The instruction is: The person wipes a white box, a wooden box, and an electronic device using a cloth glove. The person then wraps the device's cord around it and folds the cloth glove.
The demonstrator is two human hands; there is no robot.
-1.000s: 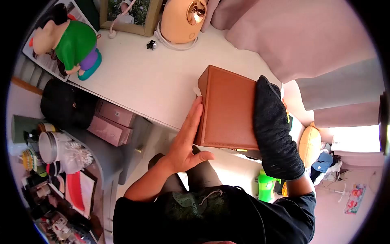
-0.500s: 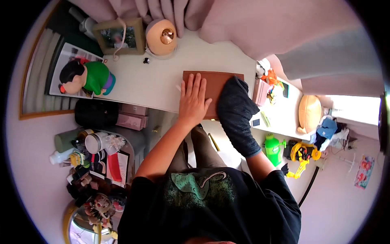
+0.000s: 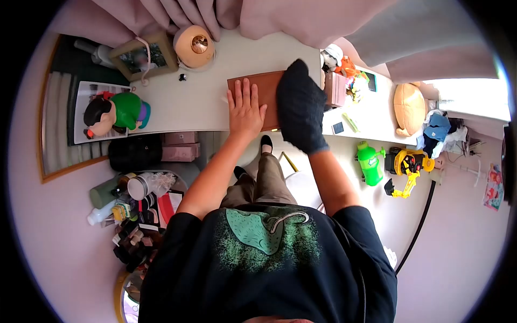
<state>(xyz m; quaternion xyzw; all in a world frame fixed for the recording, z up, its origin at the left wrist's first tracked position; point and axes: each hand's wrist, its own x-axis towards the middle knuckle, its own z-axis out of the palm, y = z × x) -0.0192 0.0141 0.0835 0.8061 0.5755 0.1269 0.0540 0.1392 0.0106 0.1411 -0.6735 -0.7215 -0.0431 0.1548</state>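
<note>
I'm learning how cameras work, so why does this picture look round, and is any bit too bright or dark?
In the head view, a wide lens probably makes the round black border and bends things near it; in the head view, the white glare at right, below the curtain, hides detail; in the head view, the black mitt is so dark that few folds show.
</note>
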